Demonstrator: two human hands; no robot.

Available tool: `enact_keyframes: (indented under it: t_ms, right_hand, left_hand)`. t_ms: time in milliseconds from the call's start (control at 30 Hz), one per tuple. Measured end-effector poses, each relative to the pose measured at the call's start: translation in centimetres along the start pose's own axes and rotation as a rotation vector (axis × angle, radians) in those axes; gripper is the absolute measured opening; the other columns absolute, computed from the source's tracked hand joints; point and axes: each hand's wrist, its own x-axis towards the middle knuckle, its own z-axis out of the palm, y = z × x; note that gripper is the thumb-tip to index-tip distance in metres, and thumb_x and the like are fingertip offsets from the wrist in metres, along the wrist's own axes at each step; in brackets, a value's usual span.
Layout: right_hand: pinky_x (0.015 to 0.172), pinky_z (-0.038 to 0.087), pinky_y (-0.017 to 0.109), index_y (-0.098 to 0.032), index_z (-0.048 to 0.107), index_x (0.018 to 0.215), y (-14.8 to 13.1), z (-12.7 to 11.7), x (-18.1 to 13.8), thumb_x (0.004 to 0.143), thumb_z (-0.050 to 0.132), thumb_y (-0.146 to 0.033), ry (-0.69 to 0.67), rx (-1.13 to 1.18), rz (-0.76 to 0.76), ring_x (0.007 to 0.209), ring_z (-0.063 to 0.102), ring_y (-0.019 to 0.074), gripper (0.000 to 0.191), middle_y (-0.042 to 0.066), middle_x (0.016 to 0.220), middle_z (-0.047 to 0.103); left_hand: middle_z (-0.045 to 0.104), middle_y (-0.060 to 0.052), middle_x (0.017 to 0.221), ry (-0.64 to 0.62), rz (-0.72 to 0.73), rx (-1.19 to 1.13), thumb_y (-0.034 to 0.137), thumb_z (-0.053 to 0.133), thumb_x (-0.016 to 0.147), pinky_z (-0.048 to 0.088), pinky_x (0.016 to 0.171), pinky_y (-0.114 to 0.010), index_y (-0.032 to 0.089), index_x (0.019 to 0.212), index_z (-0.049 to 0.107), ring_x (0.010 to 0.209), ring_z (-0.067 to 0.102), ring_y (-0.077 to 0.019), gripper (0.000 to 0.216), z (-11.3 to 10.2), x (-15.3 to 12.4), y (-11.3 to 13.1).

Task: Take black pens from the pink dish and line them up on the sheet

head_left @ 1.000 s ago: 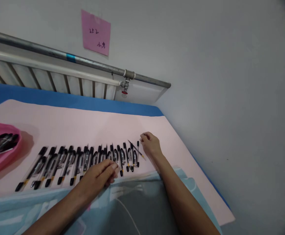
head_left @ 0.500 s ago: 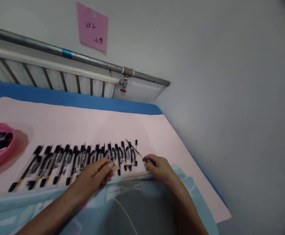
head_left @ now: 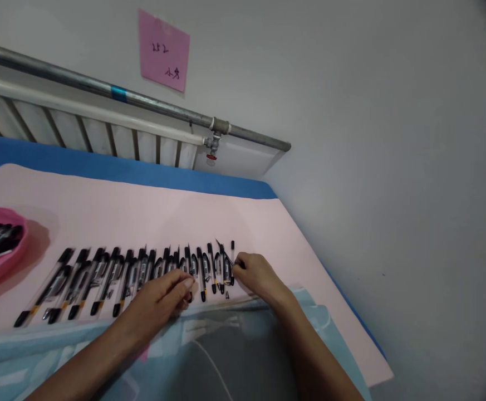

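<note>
A row of black-capped clear pens (head_left: 119, 284) lies on the pink table cover, with loose caps and small parts among them. My right hand (head_left: 257, 273) is at the right end of the row, fingers pinched on a thin dark pen refill (head_left: 225, 254) slanting up and left across the last pens. Just left of that hand a small metal pen tip (head_left: 227, 295) rests on the cover. My left hand (head_left: 165, 295) is curled closed in front of the row, thumb against the index finger. What its fingers hold, if anything, I cannot make out.
A pink basin (head_left: 21, 250) with more black pens stands at the left edge. Light blue patterned cloth (head_left: 209, 356) covers the near edge. Behind the blue table border (head_left: 142, 171) are a radiator (head_left: 119, 142) and a metal pipe (head_left: 163, 106); a wall rises on the right.
My right hand has moved left and slightly up along the refill, hiding its yellow end. The small metal tip now shows on the cover. My left hand stays put.
</note>
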Motion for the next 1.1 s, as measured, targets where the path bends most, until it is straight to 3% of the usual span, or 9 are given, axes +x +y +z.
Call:
enact_keyframes:
  t_ms: [300,567,833,1100]
  right_hand:
    - [0.053,0.030,0.021,-0.017,0.056,0.062,1.6,0.9,-0.6,0.074,0.045,-0.022,0.108,0.136,0.150,0.058,0.049,0.0113,0.016,0.001,0.060,0.058]
    - [0.050,0.027,0.022,-0.018,0.055,0.058,1.1,1.0,-0.4,0.075,0.047,-0.025,0.080,0.076,0.106,0.053,0.047,0.0117,0.020,0.000,0.054,0.055]
    - [0.061,0.035,0.024,-0.017,0.063,0.083,1.3,-1.1,4.1,0.076,0.044,-0.019,0.200,0.036,0.106,0.070,0.055,0.0164,0.020,0.007,0.078,0.065]
    - [0.064,0.039,0.023,-0.022,0.063,0.083,1.7,1.2,6.0,0.081,0.046,-0.030,0.219,0.100,0.077,0.071,0.058,0.0146,0.019,0.002,0.078,0.067]
  left_hand:
    - [0.053,-0.002,0.068,0.000,0.005,0.017,0.046,0.042,0.082,0.037,0.058,-0.025,0.018,0.078,0.053,0.062,0.046,-0.0123,0.030,0.0,0.3,-0.7]
    - [0.052,-0.001,0.066,0.002,0.029,0.073,0.047,0.039,0.082,0.037,0.058,-0.025,0.018,0.079,0.053,0.061,0.046,-0.0124,0.032,-0.1,0.2,-0.7]
    - [0.054,0.000,0.067,0.010,0.034,0.111,0.047,0.039,0.083,0.037,0.057,-0.024,0.019,0.085,0.057,0.061,0.047,-0.0123,0.034,-0.3,0.2,-0.8]
    - [0.058,-0.003,0.076,0.015,0.007,0.088,0.048,0.041,0.082,0.041,0.064,-0.026,0.019,0.084,0.058,0.070,0.052,-0.0150,0.034,-0.5,0.1,-0.2]
